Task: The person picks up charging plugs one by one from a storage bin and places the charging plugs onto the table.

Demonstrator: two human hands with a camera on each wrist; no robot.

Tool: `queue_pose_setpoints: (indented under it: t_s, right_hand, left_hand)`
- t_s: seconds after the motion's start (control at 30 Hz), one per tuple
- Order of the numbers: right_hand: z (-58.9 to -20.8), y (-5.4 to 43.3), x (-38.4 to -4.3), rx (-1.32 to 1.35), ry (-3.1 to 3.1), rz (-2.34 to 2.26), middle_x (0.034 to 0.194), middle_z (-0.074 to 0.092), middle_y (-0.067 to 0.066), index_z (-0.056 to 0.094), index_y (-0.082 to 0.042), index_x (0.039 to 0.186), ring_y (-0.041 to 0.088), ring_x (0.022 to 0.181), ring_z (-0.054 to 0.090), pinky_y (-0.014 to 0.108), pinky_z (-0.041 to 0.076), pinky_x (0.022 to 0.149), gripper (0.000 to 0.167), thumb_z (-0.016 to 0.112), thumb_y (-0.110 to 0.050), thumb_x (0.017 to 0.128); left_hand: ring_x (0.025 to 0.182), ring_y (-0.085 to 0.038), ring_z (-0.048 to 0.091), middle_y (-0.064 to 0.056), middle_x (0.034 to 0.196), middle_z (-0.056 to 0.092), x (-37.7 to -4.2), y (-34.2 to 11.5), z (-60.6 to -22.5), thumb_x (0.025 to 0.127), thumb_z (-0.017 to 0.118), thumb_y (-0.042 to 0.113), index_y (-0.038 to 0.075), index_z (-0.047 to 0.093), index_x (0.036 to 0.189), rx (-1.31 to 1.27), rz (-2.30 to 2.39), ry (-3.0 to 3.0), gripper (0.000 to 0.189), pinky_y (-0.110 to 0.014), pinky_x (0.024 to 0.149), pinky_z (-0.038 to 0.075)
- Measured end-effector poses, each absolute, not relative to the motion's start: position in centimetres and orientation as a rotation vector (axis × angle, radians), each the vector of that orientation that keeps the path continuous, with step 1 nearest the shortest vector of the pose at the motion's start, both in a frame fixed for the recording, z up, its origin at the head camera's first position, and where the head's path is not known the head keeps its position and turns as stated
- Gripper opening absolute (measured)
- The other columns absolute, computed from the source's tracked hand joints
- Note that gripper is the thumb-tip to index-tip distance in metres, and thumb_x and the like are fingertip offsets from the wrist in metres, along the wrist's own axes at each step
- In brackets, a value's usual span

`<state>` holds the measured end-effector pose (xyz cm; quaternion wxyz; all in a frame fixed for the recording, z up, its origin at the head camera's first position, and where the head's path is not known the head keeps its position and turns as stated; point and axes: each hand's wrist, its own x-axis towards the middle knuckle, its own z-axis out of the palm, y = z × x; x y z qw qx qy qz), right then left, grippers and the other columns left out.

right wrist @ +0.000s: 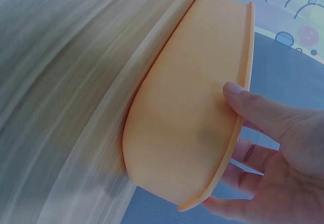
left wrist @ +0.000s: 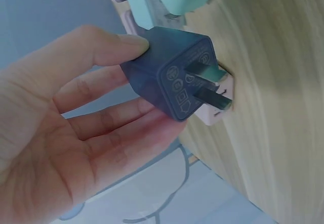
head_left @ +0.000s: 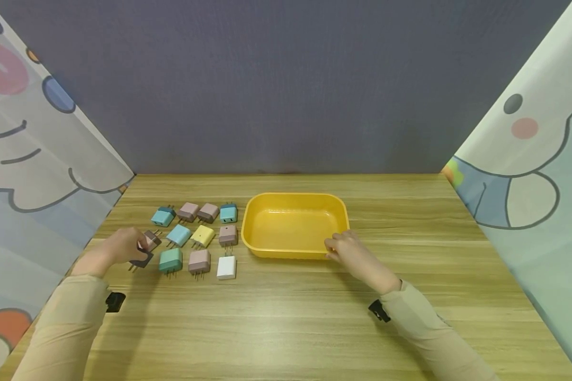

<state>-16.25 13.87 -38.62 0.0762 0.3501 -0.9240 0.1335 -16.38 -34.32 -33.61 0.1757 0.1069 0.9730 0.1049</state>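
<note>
At the left of the table my left hand [head_left: 119, 246] pinches a dark charger plug [left wrist: 169, 72] between thumb and fingers, its two flat prongs facing away from the palm. Just behind it lies a pinkish-brown charger plug [head_left: 151, 241]. A green charger plug [head_left: 170, 260] sits to the right of that hand. My right hand [head_left: 355, 256] grips the near right rim of a yellow plastic tray [head_left: 281, 254]; in the right wrist view the thumb presses the tray's outer wall [right wrist: 177, 113] and the other fingers reach over the rim.
Several more charger plugs lie in loose rows left of the tray, among them a yellow one [head_left: 202, 236], a white one [head_left: 226, 268] and a blue one [head_left: 228, 212]. A grey panel [head_left: 286, 90] rises behind the wooden table [head_left: 286, 317]. Printed cloth [head_left: 529, 185] hangs along both sides.
</note>
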Motion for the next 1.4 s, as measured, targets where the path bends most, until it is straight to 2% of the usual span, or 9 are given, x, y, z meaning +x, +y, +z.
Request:
queue_pose_setpoints:
  t_s: [0.2,0.43,0.67,0.93,1.4]
  right_hand:
    - [-38.6,13.9,-16.2,1.04,-2.788,0.409,0.062,0.041,-0.004,0.047,-0.012,0.067,0.015,0.063,0.039,0.038,0.037,0.072,0.022,0.067,-0.015,0.074]
    - [-38.6,13.8,-16.2,1.035,-2.788,0.411,0.062,0.041,-0.004,0.047,-0.012,0.066,0.015,0.063,0.039,0.036,0.036,0.069,0.022,0.068,-0.014,0.074]
    - [-38.8,13.9,-16.3,1.044,-2.758,0.394,0.062,0.04,-0.004,0.046,-0.012,0.066,0.015,0.063,0.039,0.035,0.036,0.068,0.023,0.068,-0.015,0.073]
    - [-38.9,13.9,-16.4,1.056,-2.734,0.399,0.062,0.04,-0.005,0.046,-0.012,0.066,0.015,0.063,0.04,0.035,0.036,0.069,0.024,0.069,-0.016,0.072]
    - [-39.0,13.9,-16.4,1.058,-2.706,0.392,0.061,0.04,-0.004,0.046,-0.012,0.065,0.014,0.061,0.04,0.034,0.036,0.067,0.024,0.07,-0.014,0.071]
  left_hand:
    - [0.064,-0.021,0.052,-0.012,0.075,0.058,-16.3,-35.0,-34.2,0.071,0.068,0.01,-0.005,0.063,0.081,0.289,0.286,2.754,0.019,-0.038,0.057,0.045]
    - [0.065,-0.021,0.051,-0.015,0.079,0.058,-16.3,-35.5,-34.9,0.073,0.067,0.01,-0.007,0.062,0.084,0.242,0.291,2.716,0.021,-0.037,0.057,0.045]
    - [0.072,-0.029,0.055,-0.022,0.084,0.059,-16.3,-35.8,-35.2,0.072,0.068,0.008,-0.009,0.062,0.085,0.267,0.269,2.726,0.022,-0.04,0.06,0.047]
    - [0.076,-0.035,0.056,-0.022,0.085,0.058,-16.5,-36.1,-35.8,0.073,0.068,0.006,-0.01,0.062,0.085,0.253,0.283,2.715,0.021,-0.041,0.061,0.048]
    - [0.07,-0.026,0.054,-0.02,0.081,0.059,-16.7,-36.2,-36.5,0.072,0.067,0.005,-0.009,0.062,0.082,0.269,0.269,2.723,0.019,-0.039,0.06,0.046]
